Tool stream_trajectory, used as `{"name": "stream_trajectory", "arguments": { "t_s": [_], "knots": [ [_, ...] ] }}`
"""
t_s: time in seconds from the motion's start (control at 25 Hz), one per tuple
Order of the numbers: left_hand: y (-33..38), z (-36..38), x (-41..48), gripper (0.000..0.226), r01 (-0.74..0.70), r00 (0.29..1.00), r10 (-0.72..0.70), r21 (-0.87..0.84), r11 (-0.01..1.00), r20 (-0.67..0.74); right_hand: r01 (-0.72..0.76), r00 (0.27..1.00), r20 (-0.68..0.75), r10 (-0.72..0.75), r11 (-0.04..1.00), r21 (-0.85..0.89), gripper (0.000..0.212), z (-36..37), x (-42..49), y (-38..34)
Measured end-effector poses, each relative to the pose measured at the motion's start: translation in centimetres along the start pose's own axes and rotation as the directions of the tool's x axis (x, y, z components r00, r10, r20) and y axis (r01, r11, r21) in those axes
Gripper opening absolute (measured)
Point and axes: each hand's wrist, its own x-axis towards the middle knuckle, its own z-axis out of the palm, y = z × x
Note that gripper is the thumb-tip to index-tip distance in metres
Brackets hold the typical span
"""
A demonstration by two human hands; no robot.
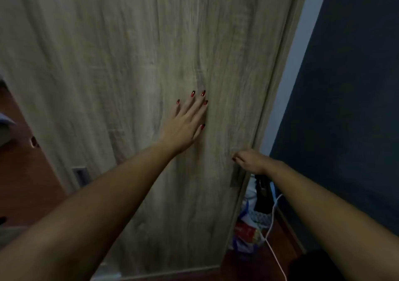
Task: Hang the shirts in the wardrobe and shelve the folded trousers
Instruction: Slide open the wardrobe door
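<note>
Against the upright wardrobe door (133, 69), left hand (183, 127) lies flat, fingers upward.

Both bare forearms reach forward and up. The left hand (185, 122) is spread flat, palm pressed forward, fingers (195, 105) extended and slightly fanned, their nails painted red. The right hand (250, 161) sits lower and to the right, knuckles up, its fingers curled inward and mostly hidden.
</note>
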Motion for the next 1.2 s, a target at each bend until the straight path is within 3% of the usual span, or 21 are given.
{"name": "stream_trajectory", "arguments": {
  "t_s": [0.2,0.4,0.68,0.96,1.08,1.2],
  "knots": [
    [1.7,5.5,-0.8,0.062,0.075,0.994,-0.068,0.077,0.994,-0.084,-0.108,0.985,0.142,0.101,0.993,0.043,0.028,6.1,3.8,6.4],
    [1.0,8.0,-0.8,0.056,0.103,0.986,-0.084,0.133,0.986,-0.142,-0.084,0.995,0.064,0.073,0.981,0.175,0.027,7.5,4.9,7.6],
    [-1.8,9.7,-2.4,0.058,0.195,0.963,-0.153,0.182,0.964,-0.222,0.086,0.983,0.128,-0.128,0.952,0.292,0.036,7.9,6.1,5.6],
    [-7.6,8.8,-7.7,0.067,0.36,0.923,-0.319,0.193,0.913,-0.215,0.232,0.941,0.121,-0.316,0.863,0.45,0.037,10.8,8.7,-2.8],
    [-10.7,7.6,-10.6,0.069,0.454,0.889,-0.435,0.158,0.877,-0.142,0.324,0.899,0.128,-0.42,0.832,0.451,0.036,11.8,10.0,-7.1],
    [-13.6,5.8,-13.6,0.071,0.582,0.813,-0.574,0.153,0.799,-0.1,0.475,0.812,0.157,-0.563,0.792,0.383,0.049,11.5,10.6,-11.6]
  ]
}}
